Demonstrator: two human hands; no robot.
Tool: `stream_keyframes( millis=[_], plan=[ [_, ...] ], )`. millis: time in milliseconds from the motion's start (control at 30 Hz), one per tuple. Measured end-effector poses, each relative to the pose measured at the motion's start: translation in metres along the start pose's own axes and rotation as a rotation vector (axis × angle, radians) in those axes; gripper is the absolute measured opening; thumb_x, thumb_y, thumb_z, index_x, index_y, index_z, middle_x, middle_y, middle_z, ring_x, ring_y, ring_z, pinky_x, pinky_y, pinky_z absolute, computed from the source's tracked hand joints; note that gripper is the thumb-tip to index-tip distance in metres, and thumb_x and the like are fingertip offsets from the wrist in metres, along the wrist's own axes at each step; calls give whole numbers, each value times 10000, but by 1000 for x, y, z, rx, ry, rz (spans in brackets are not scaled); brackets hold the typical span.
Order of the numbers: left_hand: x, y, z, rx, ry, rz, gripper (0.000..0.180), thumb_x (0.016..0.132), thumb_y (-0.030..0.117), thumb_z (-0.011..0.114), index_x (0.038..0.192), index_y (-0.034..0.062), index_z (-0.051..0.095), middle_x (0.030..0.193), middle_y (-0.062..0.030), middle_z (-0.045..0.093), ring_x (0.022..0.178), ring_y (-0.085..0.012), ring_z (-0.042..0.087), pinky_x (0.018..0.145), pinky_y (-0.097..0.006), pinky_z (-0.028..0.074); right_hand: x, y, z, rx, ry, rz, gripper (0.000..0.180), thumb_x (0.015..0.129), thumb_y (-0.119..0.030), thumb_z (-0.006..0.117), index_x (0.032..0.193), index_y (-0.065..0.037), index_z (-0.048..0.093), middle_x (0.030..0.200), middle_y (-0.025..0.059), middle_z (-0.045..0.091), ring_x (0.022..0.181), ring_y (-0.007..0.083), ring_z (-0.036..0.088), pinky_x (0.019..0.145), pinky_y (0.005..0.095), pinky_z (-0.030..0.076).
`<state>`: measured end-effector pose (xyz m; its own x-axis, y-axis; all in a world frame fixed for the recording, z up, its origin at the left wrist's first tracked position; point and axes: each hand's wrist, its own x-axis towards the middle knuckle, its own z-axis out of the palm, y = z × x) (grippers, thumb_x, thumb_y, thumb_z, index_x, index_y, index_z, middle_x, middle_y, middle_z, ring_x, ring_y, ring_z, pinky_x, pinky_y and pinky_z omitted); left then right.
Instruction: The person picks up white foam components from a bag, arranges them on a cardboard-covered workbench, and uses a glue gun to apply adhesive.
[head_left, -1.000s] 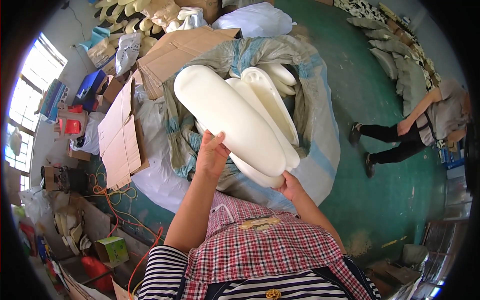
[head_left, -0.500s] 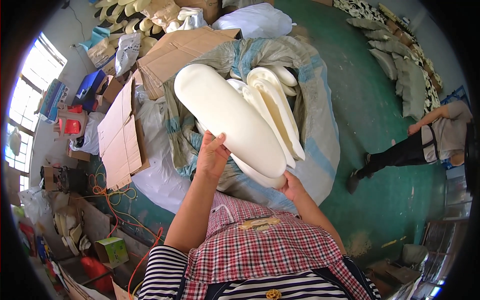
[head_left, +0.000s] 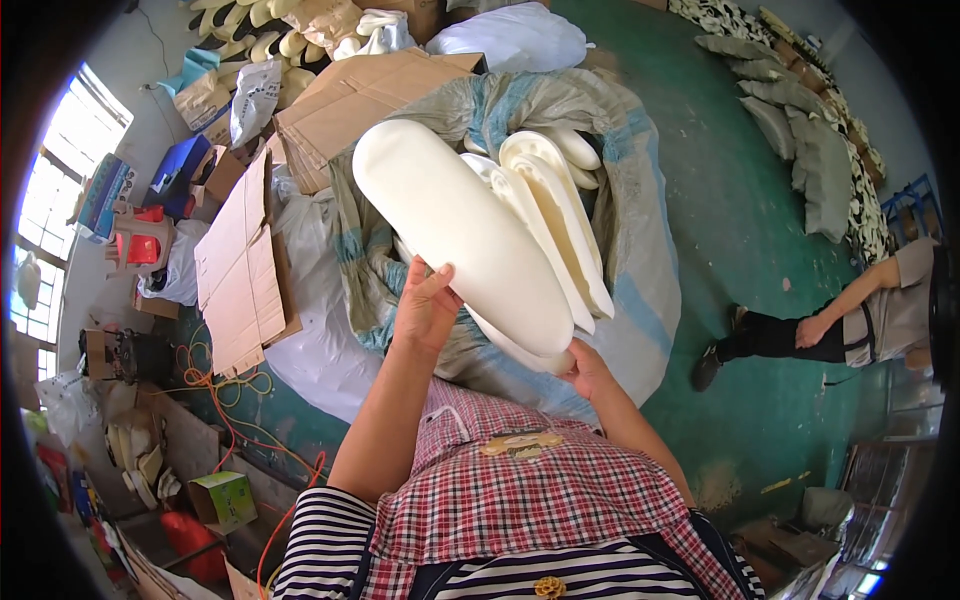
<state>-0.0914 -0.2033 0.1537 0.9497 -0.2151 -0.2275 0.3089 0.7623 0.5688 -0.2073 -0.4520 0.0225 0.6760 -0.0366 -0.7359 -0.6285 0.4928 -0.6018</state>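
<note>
A long, round-ended cream moulded foam pad (head_left: 450, 220) lies in both my hands, with its smooth side up. Its far end points away to the left, and another pale edge shows beneath it. My left hand (head_left: 430, 300) grips its left side, thumb on top and fingers underneath. At the near end, my right hand (head_left: 588, 371) is closed on the pad, its fingertips partly hidden. Beneath and beyond the pad, a big grey-and-blue woven sack (head_left: 645, 290) has its rim rolled open. Several hollow cream pads (head_left: 555, 215) stand and lean inside it.
Flattened cardboard (head_left: 240, 270) stands left of the sack. A white plastic bundle (head_left: 515, 38) sits beyond it. Orange cords (head_left: 235, 425) trail across the floor at left. A person (head_left: 850, 310) is on the green floor (head_left: 690, 190) at right. Grey sacks (head_left: 815, 150) line the far right.
The pad and my hands hold nearly the same pose. My view has shifted very slightly. At right, the person has changed stance, and an arm now reaches lower along the leg.
</note>
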Motion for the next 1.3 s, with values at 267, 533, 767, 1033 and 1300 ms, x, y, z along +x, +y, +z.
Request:
stream_keyframes(
  millis=[267,533,767,1033,1300],
  plan=[
    [-17,-5,14,-338,-360,-200,448,823,199,474,1232,19,454,723,-39,422,627,-147,399,596,-301,366,-70,-71,73,-204,-156,-550,485,901,-277,514,1306,-21,435,1240,82,528,1147,187,485,984,339,366],
    [-24,-15,31,-575,-731,-419,649,950,478,259,1400,11,235,1018,-152,471,1095,-300,458,978,-410,350,-149,-80,161,-1276,-403,-1436,549,727,-306,682,1225,-119,544,1325,134,437,1239,356,341,1019,531,246],
    [-39,-19,28,-506,-453,-346,643,938,471,308,1389,14,276,998,-113,479,958,-258,461,924,-354,375,-150,-75,165,-1360,-359,-1482,548,662,-288,714,1167,-124,580,1291,108,475,1189,332,407,1004,554,256],
    [-20,-9,19,-330,-535,-253,624,919,442,394,1396,50,295,1000,-124,521,839,-237,461,772,-332,411,-147,-71,162,-1353,-383,-1523,442,661,-222,718,1067,-77,621,1227,103,534,1143,290,477,995,529,285],
    [-10,15,19,-371,-527,-187,632,900,428,457,1387,54,308,1064,-146,534,803,-229,468,754,-341,398,-153,-74,160,-1365,-450,-1570,305,679,-149,685,962,-44,641,1201,92,551,1207,293,427,1003,495,303]
  ],
)
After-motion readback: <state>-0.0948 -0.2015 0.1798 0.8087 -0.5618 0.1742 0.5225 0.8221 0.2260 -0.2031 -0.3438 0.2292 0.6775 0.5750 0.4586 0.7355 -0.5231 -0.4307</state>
